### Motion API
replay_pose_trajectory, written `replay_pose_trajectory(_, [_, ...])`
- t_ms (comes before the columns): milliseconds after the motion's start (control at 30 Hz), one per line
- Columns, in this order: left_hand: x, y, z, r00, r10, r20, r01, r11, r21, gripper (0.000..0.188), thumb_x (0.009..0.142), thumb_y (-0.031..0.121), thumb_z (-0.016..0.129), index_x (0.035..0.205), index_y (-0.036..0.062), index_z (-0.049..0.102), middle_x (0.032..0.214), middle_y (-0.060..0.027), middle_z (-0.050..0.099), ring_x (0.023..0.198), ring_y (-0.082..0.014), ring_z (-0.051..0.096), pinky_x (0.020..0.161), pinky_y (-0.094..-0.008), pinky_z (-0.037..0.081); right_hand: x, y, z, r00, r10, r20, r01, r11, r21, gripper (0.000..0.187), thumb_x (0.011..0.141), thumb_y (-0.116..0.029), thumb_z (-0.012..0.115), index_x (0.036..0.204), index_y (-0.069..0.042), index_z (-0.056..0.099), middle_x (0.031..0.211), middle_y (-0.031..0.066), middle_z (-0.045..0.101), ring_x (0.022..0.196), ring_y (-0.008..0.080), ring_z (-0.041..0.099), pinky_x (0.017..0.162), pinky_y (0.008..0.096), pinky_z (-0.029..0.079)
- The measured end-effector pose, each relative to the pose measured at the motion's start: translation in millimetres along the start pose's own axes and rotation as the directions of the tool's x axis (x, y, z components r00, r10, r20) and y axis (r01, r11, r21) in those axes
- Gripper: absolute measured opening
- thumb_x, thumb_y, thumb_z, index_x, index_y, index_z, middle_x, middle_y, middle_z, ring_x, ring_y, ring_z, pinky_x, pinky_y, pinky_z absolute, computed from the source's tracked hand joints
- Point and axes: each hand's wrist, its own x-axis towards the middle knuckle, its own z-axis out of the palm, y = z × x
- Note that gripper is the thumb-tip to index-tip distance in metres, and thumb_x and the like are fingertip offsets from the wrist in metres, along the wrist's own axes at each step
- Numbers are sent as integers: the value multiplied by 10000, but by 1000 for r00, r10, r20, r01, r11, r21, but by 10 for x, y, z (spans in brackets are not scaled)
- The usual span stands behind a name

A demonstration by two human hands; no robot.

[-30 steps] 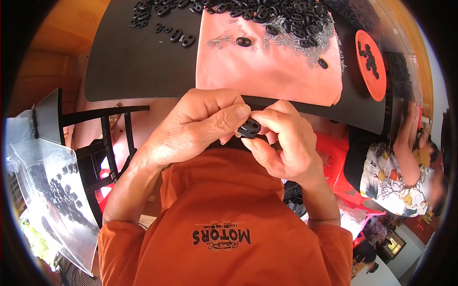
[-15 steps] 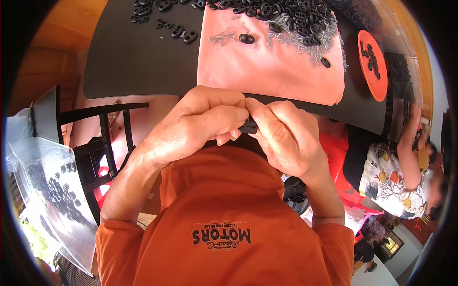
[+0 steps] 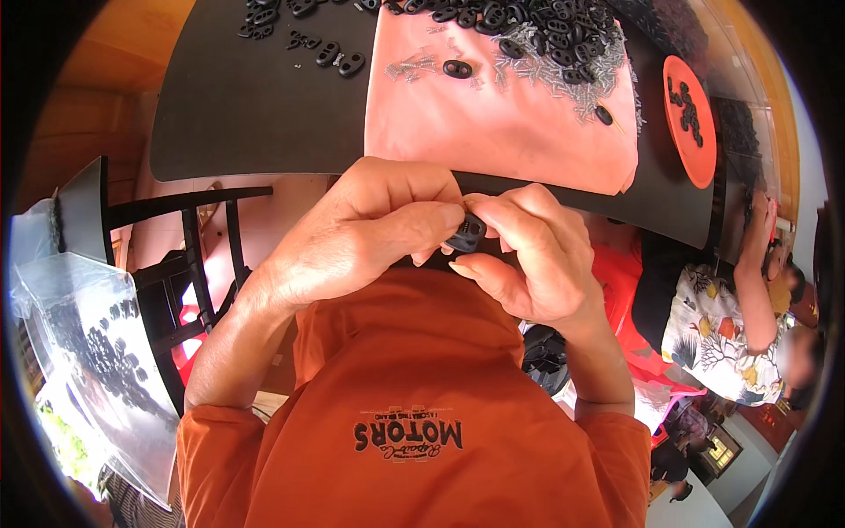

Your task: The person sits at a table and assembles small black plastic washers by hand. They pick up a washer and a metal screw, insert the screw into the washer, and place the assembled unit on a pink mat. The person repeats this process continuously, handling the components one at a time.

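My left hand [image 3: 361,229] is closed, pinching a black oval cord lock [image 3: 470,234] between thumb and fingers just above my lap. A small dark coil, seemingly a spring, shows on its upper side. Around the piece's right side curves my right hand [image 3: 546,251], its thumb spread from the forefinger, whose tip is close to or touching the cord lock. Beyond the hands, a pink sheet [image 3: 466,132] carries a heap of black cord lock parts [image 3: 563,35] and many small metal springs [image 3: 591,97]. One separate cord lock [image 3: 457,69] lies left of the heap.
The sheet rests on a dark table [image 3: 255,114], where more cord locks [image 3: 351,64] lie at left. To the right, an orange-red plate [image 3: 700,163] holds several black parts. A black chair frame [image 3: 189,255] and clear plastic bin [image 3: 114,352] stand left. Another person [image 3: 731,326] sits at right.
My right thumb has come away from the cord lock and spread downward, opening the hand. More of the piece now shows, turned slightly upward in my left fingers.
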Motion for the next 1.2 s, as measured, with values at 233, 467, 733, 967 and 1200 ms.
replay_pose_trajectory(233, [-71, -15, 28, 995, 64, -72, -61, 997, 49, 197, 913, 97, 511, 753, 2, 575, 619, 24, 479, 583, -35, 388, 504, -220, 304, 0, -3, 75, 999, -19, -34, 17, 998, -56, 424, 691, -134, 786, 1038, 10, 589, 769, 72, 551, 548, 181, 555, 463, 291, 460])
replay_pose_trajectory(467, [-121, -114, 35, 974, 168, -149, -156, 983, 94, 195, 897, 66, 498, 717, -3, 530, 604, 35, 439, 580, -37, 356, 494, -241, 301, 93, -43, 119, 998, -56, 29, 60, 985, -159, 371, 687, -126, 781, 969, 3, 577, 741, 53, 493, 560, 176, 528, 461, 295, 440])
replay_pose_trajectory(733, [-180, -13, 15, 982, 120, -143, -90, 976, 196, 195, 856, 79, 481, 699, -35, 497, 572, -14, 417, 567, -69, 363, 491, -284, 318, 141, -134, 115, 990, 4, 138, 7, 997, -74, 269, 789, -131, 719, 932, 9, 538, 761, 93, 488, 571, 233, 511, 469, 340, 419])
replay_pose_trajectory(967, [-179, -47, 69, 982, 31, -188, 0, 986, 165, 238, 826, 172, 459, 644, 22, 435, 578, 23, 360, 567, -72, 322, 519, -267, 264, 134, -133, 142, 987, -9, 161, 31, 990, -136, 282, 739, -131, 757, 862, -27, 525, 755, 55, 450, 557, 179, 510, 451, 306, 429])
replay_pose_trajectory(1200, [-180, -107, 24, 965, 153, -214, -118, 979, 165, 208, 871, 83, 445, 692, -22, 457, 603, -18, 412, 590, -83, 362, 517, -282, 338, 183, -139, 175, 988, -3, 154, 26, 989, -148, 285, 753, -125, 742, 892, -7, 524, 773, 77, 472, 581, 201, 523, 465, 319, 439])
